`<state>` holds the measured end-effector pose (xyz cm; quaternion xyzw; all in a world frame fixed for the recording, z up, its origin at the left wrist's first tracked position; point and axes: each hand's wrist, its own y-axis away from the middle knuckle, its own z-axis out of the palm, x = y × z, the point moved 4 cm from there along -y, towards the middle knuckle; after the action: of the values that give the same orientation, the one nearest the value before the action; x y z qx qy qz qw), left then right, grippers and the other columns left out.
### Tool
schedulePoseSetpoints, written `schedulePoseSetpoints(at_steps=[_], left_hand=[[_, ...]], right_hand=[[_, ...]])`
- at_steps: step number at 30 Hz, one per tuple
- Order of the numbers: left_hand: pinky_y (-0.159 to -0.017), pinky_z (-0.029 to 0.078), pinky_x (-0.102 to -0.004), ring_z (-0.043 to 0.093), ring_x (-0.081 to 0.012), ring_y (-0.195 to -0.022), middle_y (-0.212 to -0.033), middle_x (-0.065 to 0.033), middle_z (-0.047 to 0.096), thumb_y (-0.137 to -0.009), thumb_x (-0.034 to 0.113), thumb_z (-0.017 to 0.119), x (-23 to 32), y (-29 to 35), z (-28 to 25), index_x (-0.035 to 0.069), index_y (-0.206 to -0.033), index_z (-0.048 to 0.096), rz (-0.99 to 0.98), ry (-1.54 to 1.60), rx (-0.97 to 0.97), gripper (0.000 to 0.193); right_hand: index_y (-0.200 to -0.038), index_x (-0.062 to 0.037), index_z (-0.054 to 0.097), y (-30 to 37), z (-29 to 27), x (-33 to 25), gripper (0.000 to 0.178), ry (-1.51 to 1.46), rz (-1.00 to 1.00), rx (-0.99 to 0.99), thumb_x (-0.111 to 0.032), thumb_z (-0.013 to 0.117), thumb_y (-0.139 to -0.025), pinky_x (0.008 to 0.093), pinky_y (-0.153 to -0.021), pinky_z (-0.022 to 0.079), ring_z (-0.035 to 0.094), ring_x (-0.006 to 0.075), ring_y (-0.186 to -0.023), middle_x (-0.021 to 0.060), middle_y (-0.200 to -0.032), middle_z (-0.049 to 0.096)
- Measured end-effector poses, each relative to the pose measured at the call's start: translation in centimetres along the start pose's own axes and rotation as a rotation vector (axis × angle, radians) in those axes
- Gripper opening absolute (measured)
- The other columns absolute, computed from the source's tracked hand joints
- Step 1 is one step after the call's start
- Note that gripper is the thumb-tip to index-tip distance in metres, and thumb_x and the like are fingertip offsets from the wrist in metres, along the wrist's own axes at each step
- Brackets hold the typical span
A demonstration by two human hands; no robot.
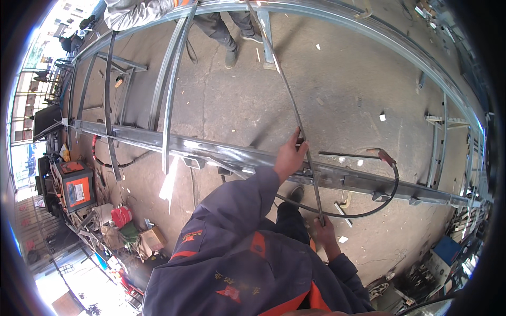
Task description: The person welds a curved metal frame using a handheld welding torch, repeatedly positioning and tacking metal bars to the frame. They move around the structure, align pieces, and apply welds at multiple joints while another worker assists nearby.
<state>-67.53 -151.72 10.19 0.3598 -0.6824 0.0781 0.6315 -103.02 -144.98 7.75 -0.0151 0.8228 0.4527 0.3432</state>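
The left hand closes its grip around a long thin steel rod at the point where the rod crosses the near rail of a big steel frame lying on the concrete floor. Holding it there seems to press the rod down against the rail. The right hand pinches the rod's near end, low by the person's legs, apparently to steer its angle. The rod runs from that near end up and away to the frame's far curved rail, where another person stands. An electrode holder with its black cable rests on the near rail, just right of the left hand. An orange-and-grey welding machine stands far left among clutter.
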Motion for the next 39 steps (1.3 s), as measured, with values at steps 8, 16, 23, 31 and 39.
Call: schedulePoseSetpoints(at_steps=[8, 16, 23, 31, 39], left_hand=[[-0.088, 0.057, -0.0401, 0.076, -0.0313, -0.101, -0.116, -0.0211, 0.075, -0.103, 0.027, 0.066, 0.6, -0.3, -0.4, 0.001, -0.159, 0.04, -0.027, -0.099, -0.051, 0.068], [-0.082, 0.058, -0.035, 0.076, -0.0241, -0.095, -0.109, -0.0205, 0.077, -0.103, 0.029, 0.066, -1.1, -0.9, 0.3, -0.007, -0.158, 0.038, 0.013, 0.045, -0.025, 0.072], [-0.082, 0.058, -0.0342, 0.076, -0.023, -0.095, -0.11, -0.0191, 0.078, -0.103, 0.029, 0.067, -1.3, -1.1, 0.2, -0.007, -0.157, 0.039, 0.008, 0.008, -0.024, 0.071], [-0.083, 0.058, -0.0321, 0.07, -0.0182, -0.1, -0.117, -0.0155, 0.072, -0.104, 0.027, 0.067, -1.0, -1.1, 0.2, -0.007, -0.161, 0.032, -0.039, 0.041, -0.082, 0.075], [-0.082, 0.058, -0.0322, 0.074, -0.0214, -0.097, -0.116, -0.0198, 0.075, -0.103, 0.029, 0.066, -0.8, -1.0, 0.2, -0.008, -0.158, 0.036, -0.009, 0.042, -0.04, 0.073]], right_hand=[[-0.123, -0.0001, 0.066, -0.7, 0.5, 0.2, 0.037, -0.026, -0.132, 0.068, -0.031, 0.067, -0.103, 0.0388, -0.076, 0.053, 0.064, 0.0198, -0.083, 0.0134, -0.088, 0.069], [-0.127, -0.0065, 0.067, 0.3, 0.1, -1.2, 0.036, -0.048, -0.09, 0.052, -0.033, 0.065, -0.103, 0.0457, -0.088, 0.054, 0.072, 0.0403, -0.105, 0.0225, -0.107, 0.074], [-0.128, -0.0081, 0.066, -0.2, 0.2, -0.6, 0.039, 0.027, -0.023, 0.026, -0.038, 0.063, -0.104, 0.0482, -0.087, 0.054, 0.07, 0.0462, -0.105, 0.0243, -0.106, 0.073], [-0.124, -0.0072, 0.065, -0.2, 0.4, -0.3, 0.038, 0.012, -0.018, 0.018, -0.04, 0.061, -0.104, 0.0515, -0.086, 0.053, 0.067, 0.0493, -0.106, 0.0246, -0.106, 0.073], [-0.123, -0.0072, 0.065, -0.2, 0.3, -0.4, 0.038, 0.038, -0.027, 0.013, -0.04, 0.061, -0.103, 0.0526, -0.086, 0.052, 0.067, 0.0488, -0.106, 0.0237, -0.106, 0.073]])
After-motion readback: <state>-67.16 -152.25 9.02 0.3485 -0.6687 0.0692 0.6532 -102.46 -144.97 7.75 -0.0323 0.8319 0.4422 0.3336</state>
